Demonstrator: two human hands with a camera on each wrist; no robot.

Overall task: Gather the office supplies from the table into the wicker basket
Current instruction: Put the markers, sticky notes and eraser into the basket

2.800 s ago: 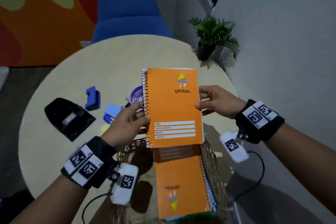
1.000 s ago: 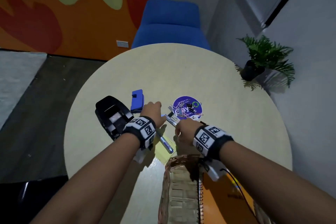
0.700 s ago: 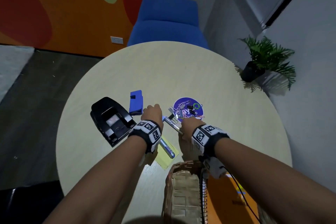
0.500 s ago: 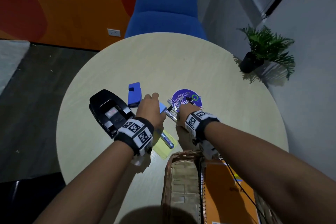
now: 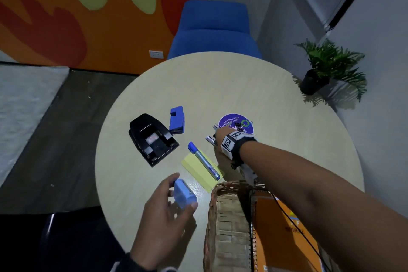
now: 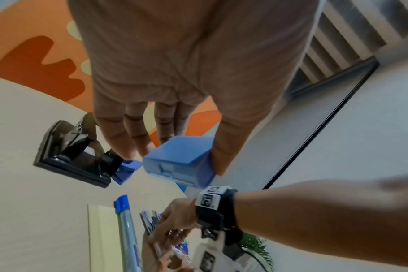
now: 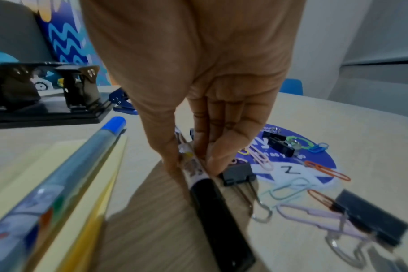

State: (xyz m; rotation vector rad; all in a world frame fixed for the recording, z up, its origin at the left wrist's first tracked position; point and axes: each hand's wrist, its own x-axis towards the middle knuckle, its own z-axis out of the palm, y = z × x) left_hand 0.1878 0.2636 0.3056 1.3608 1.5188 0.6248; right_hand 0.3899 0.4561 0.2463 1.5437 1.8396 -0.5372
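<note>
My left hand [image 5: 183, 191] grips a small light-blue plastic box [image 6: 179, 162] between thumb and fingers, raised over the table just left of the wicker basket [image 5: 223, 216]. An orange spiral notebook [image 5: 284, 238] lies in the basket. My right hand [image 7: 191, 163] reaches past the basket and pinches a black-ended pen [image 7: 217, 206] lying beside the purple round sticker [image 5: 235, 122]. A blue marker [image 5: 204, 160] rests on a yellow sticky-note pad [image 5: 194, 171] between the hands.
A black hole punch [image 5: 152, 138] and a blue stapler-like tool [image 5: 176, 119] sit at the left of the round table [image 5: 220, 86]. Binder clips [image 7: 238, 174] and several paper clips [image 7: 326, 170] lie on and around the sticker. A blue chair [image 5: 214, 28] stands beyond the table.
The orange notebook went into the basket. My left hand picked the light-blue box off the table and drew it back toward the basket. My right hand stayed at the pens.
</note>
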